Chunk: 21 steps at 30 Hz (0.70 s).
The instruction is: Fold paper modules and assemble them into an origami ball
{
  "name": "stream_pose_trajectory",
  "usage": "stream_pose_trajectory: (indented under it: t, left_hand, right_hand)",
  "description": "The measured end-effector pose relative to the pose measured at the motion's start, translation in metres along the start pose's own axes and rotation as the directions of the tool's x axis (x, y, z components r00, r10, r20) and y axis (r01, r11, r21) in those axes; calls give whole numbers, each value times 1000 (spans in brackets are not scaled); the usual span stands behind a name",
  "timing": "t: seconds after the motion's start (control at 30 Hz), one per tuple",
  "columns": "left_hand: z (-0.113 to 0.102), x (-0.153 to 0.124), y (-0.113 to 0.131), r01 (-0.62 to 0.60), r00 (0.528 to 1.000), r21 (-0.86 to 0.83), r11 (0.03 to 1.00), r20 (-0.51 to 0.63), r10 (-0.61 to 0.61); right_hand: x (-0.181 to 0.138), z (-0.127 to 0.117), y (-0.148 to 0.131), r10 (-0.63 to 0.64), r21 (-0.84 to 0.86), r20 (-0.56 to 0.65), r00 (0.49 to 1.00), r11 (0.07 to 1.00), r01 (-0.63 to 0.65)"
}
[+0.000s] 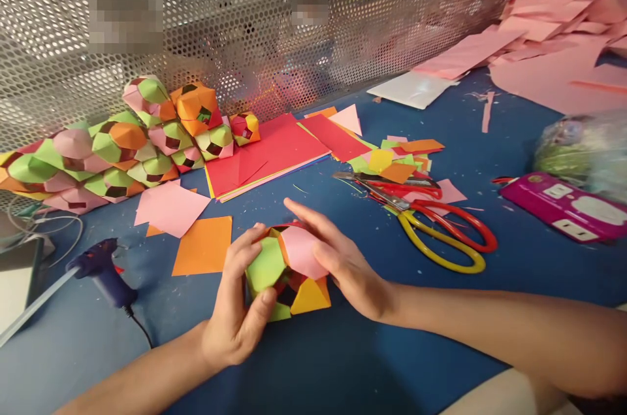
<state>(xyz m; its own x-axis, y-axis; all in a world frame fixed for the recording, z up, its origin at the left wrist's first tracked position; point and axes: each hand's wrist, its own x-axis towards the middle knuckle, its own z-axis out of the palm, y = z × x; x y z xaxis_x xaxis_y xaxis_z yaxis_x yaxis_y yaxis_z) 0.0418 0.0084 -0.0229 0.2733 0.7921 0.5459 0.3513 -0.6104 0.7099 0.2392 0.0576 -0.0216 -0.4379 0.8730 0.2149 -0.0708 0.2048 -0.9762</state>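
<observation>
Left hand (234, 320) grips the paper ball (267, 265), likely to steady it; right hand (350, 265) lies open, flat against its pink face. Scissors (399, 204) lie right of the ball.

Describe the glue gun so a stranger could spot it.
On the blue table, look left of the left hand, past the orange paper square. The glue gun lies there: dark blue, pistol-shaped, with a black cord, unlike the flat papers nearby.
</observation>
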Motion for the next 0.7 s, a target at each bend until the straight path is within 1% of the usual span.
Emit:
stream_pose_trajectory:
  t: [0.07, 0.13, 0.17, 0.23, 0.3, 0.37, 0.43, 0.53, 0.7]
  left_hand:
    - [0, 2, -2, -76, 997, 29, 997, 31, 75]
    - [1, 2, -2, -53, 998, 29, 998, 22, 52]
    - [1, 1, 0, -7, 1000, 16, 1000, 4, 7]
    - [3, -2, 4, 135, 990, -28, 990, -22, -136]
    - [3, -4, 9, 292, 956, -70, 954, -22, -294]
    - [4, -6, 13, 390, 920, -82, 917, -8, -392]
    - [5, -7, 15, 401, 916, -59, 914, 6, -402]
    - [6, -7, 16, 352, 936, -14, 936, 16, -352]
    - [6, -5, 15, 319, 947, 19, 948, 27, -319]
  right_hand:
    - [1, 2, -3, 111, 93, -50, 993, 990, -106]
    - [0, 4, -4, 163, 155, -48, 986, 976, -154]
    - [-1, 4, -4, 161, 171, -38, 986, 973, -152]
    - [-3, 4, -3, 92, 168, -10, 996, 982, -89]
    - [-7, 3, 0, -45, 114, 38, 998, 993, 40]
    - [-9, 2, 2, -176, 27, 94, 980, 984, 174]
    - [-10, 2, 3, -224, -55, 125, 967, 971, 232]
    - [-10, 3, 4, -215, -136, 135, 967, 963, 233]
    - [-10, 5, 3, -269, -190, 140, 953, 937, 293]
